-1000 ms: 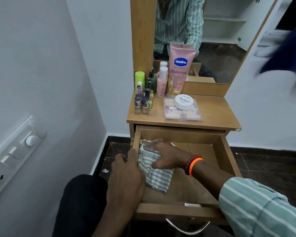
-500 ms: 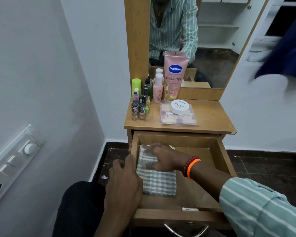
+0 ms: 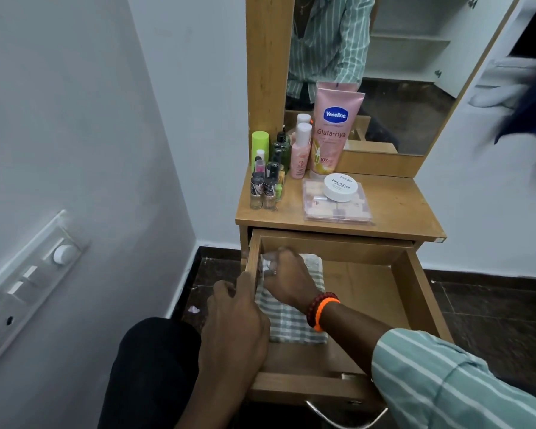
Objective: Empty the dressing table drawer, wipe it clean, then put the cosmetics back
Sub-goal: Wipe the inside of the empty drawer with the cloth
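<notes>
Item: dressing table with drawer (image 3: 415, 292) standing pulled out, its wooden floor showing bare on the right side. Cloth (image 3: 291, 320), grey-and-white striped, is lying along the drawer's left side, reaching from the back left corner toward the front. Right hand (image 3: 287, 278) is pressing down on the far end of the cloth in that back left corner, fingers curled over a bunched white fold of it; the wrist is wearing a dark red bead band and an orange band (image 3: 322, 309), and the sleeve (image 3: 446, 382) is showing green with white stripes. Left hand (image 3: 235, 326) is gripping the drawer's left wall, thumb resting on the top edge and fingers wrapping the outer side. Cosmetics are sitting on the worktop (image 3: 399, 205) above the drawer: a cluster of small nail polish bottles (image 3: 263, 190) at the left edge, a green-capped bottle (image 3: 259, 147) behind them, a slim pink bottle (image 3: 300, 153) beside, and a tall pink lotion tube (image 3: 333, 131) leaning against the mirror (image 3: 409, 97). A clear flat case (image 3: 338, 209) is lying near the middle, with a round white jar (image 3: 341, 187) resting on its lid. A metal handle (image 3: 344, 419) is hanging at the drawer front. A switch panel (image 3: 28, 280) is sitting on the left wall.
</notes>
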Demonstrator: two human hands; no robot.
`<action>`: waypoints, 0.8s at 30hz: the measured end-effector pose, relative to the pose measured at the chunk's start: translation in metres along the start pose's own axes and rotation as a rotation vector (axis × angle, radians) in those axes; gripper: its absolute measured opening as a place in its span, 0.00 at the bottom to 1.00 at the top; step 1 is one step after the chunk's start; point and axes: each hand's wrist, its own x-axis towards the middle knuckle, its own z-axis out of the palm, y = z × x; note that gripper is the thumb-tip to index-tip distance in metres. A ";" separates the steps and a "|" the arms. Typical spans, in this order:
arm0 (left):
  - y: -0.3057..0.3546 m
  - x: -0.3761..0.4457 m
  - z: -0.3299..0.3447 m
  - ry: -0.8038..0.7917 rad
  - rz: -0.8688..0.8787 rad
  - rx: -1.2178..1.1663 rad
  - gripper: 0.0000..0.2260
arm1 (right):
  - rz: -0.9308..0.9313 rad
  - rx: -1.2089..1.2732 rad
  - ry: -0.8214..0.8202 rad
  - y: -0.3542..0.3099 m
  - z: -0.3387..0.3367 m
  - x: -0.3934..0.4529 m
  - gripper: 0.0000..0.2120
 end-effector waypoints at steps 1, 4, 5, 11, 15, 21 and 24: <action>-0.001 0.000 0.000 0.001 0.000 -0.004 0.15 | 0.001 0.000 -0.015 0.000 -0.002 -0.001 0.10; -0.001 -0.002 0.000 0.012 0.016 -0.025 0.13 | -0.053 -0.029 -0.093 0.009 -0.003 -0.007 0.11; 0.000 -0.002 -0.001 0.010 0.016 -0.031 0.12 | -0.090 -0.070 -0.124 0.012 -0.004 -0.011 0.11; -0.001 -0.002 -0.001 -0.013 0.014 -0.011 0.14 | -0.210 -0.266 -0.157 0.025 -0.008 -0.020 0.13; 0.001 -0.001 -0.003 -0.023 0.012 -0.041 0.11 | -0.150 -0.219 -0.078 0.017 -0.001 0.004 0.10; -0.007 0.001 -0.003 -0.025 0.046 -0.107 0.14 | -0.225 -0.206 -0.246 0.031 -0.012 -0.017 0.21; -0.011 0.003 0.000 -0.022 0.063 -0.102 0.16 | -0.385 -0.233 -0.379 0.030 -0.019 -0.040 0.21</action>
